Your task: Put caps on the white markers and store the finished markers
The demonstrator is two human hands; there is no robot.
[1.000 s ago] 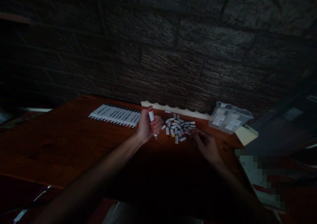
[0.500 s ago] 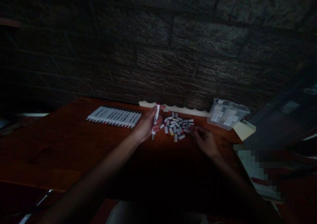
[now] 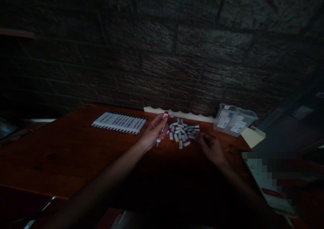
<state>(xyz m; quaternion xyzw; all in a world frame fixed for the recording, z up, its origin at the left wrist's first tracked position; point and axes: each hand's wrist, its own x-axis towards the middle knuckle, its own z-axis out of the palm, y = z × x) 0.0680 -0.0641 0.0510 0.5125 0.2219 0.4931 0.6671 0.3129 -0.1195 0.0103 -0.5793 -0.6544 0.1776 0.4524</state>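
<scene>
My left hand (image 3: 155, 131) is closed around a white marker (image 3: 163, 124), which slants with its red end (image 3: 165, 113) up and an uncapped grey tip (image 3: 158, 143) down. To its right lies a loose pile of small marker caps (image 3: 181, 131), mostly white or grey, some with coloured ends. My right hand (image 3: 209, 144) rests at the pile's right edge, thumb and fingers pinched together beside a cap with a red end (image 3: 192, 136). Whether it grips a cap is too dark to make out. Left of my left hand, several white markers (image 3: 118, 122) lie side by side in a row.
A clear plastic box (image 3: 234, 121) with white labels stands at the back right of the wooden table (image 3: 76, 154). Pale paper (image 3: 253, 136) lies beside it at the table's edge. A white scalloped strip (image 3: 182, 114) runs along the brick wall (image 3: 162, 67) behind.
My left hand has turned the marker within its grip, so its red end now tips up and to the right. My right hand stays by the caps. The view has shifted slightly.
</scene>
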